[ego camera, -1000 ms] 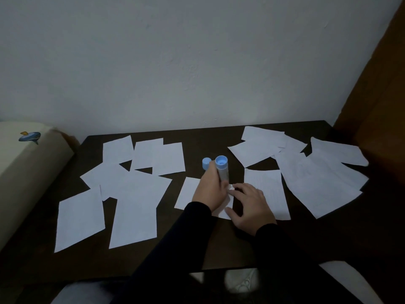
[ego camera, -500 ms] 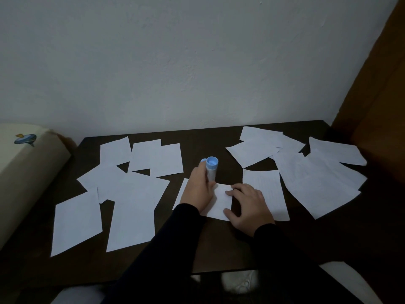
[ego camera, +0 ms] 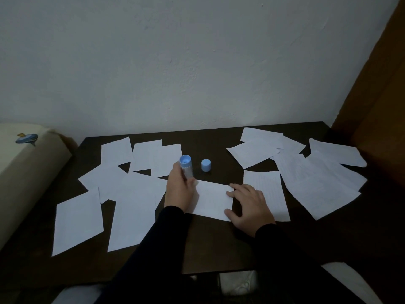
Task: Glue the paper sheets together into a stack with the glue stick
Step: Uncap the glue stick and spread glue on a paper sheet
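The left hand (ego camera: 178,189) is curled in a grip, knuckles up, forearm angling in from below. The right hand (ego camera: 247,205) lies flat, fingers spread, seemingly pressing down.

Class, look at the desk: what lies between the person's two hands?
Head view: a white paper sheet spans between the left hand and the right hand.

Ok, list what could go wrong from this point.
1. The right hand pins only one end of the sheet; the glue stick in the left hand could drag or crease the other end.
2. Glue may run past the edge onto the table.
3. The loose cap could get knocked away.
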The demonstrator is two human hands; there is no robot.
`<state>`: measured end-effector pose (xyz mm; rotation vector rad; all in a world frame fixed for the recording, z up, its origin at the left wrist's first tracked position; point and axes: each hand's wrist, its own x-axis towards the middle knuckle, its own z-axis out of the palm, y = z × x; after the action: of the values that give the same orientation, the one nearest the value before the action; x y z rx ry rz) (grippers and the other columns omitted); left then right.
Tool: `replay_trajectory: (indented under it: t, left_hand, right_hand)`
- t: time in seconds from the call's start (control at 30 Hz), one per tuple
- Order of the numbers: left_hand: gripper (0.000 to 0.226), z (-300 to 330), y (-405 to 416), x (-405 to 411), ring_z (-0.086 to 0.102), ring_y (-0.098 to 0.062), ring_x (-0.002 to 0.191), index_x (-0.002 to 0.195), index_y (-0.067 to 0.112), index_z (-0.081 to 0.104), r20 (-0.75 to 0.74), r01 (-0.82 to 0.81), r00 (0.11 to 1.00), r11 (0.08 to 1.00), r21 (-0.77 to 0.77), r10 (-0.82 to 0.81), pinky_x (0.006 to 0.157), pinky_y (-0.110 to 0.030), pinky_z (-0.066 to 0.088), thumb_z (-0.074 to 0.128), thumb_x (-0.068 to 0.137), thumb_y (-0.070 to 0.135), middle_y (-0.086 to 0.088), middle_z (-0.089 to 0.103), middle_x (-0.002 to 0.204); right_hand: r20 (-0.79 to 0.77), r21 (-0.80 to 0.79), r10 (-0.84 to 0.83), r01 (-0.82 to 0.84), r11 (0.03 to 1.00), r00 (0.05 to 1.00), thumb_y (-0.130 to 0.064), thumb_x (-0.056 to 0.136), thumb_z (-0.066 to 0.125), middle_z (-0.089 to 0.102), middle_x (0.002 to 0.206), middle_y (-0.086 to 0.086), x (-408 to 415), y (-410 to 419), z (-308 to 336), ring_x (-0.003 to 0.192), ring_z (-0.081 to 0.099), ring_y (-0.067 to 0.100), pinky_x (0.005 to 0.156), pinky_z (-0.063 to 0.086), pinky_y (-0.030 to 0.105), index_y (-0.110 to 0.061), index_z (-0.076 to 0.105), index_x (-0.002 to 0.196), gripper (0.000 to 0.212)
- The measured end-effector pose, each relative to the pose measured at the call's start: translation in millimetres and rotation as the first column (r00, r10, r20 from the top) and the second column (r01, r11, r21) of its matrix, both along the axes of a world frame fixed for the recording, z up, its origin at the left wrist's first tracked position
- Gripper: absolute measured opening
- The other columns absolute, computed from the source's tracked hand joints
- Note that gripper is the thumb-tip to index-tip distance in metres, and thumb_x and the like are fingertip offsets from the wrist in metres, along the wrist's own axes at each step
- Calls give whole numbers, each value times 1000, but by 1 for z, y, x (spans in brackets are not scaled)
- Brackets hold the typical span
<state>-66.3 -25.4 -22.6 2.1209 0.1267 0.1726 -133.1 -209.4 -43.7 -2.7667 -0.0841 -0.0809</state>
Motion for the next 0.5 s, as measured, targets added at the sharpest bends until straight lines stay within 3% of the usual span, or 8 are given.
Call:
replay_trajectory:
  t: [0.07,0.2,0.27,0.33,0.4,0.5]
  left_hand:
    - [47,1,5,-11,56,-14,105,130,22,36,23,-131,990,971,-198,139,88,-29,45,63,91,19,4,54,112]
    - [57,-1,21,-29,52,-15,112,138,23,29,-39,-351,920,774,-527,390,94,-27,43,62,92,21,1,51,122]
    - [58,-6,27,-38,51,-14,114,139,24,29,-18,-331,925,784,-525,379,95,-26,43,63,92,22,0,50,126]
    - [53,-9,30,-44,53,-11,108,134,26,33,-7,-276,948,811,-515,318,92,-24,43,64,91,24,5,53,118]
    - [45,-9,30,-47,55,-3,92,125,30,33,13,-227,962,830,-509,271,83,-17,42,64,91,25,15,51,102]
    - [41,-8,29,-48,54,6,78,119,29,33,31,-187,973,867,-463,227,67,-3,38,63,92,21,20,49,94]
  right_hand:
    - [-11,1,4,-4,1000,1000,-51,85,55,35,150,-14,0,1,1,140,23,11,115,15,36,-32,49,134,52]
    - [-78,-64,23,-28,998,997,-50,89,50,30,154,-12,-1,2,6,142,20,14,117,13,41,-30,43,139,54]
    - [-128,-122,16,-31,992,992,-51,92,45,26,156,-9,-1,6,11,144,16,16,118,10,48,-29,39,142,55]
    - [-163,-184,-1,-30,982,987,-53,93,40,25,156,-5,-3,12,17,144,16,19,116,5,53,-27,36,143,56]
    - [-184,-232,-33,-11,973,982,-58,94,34,30,153,1,-5,22,21,142,22,21,115,4,56,-24,37,143,59]
    - [-215,-300,-106,37,953,971,-63,93,27,42,140,6,-9,38,28,133,34,24,114,8,57,-22,42,138,63]
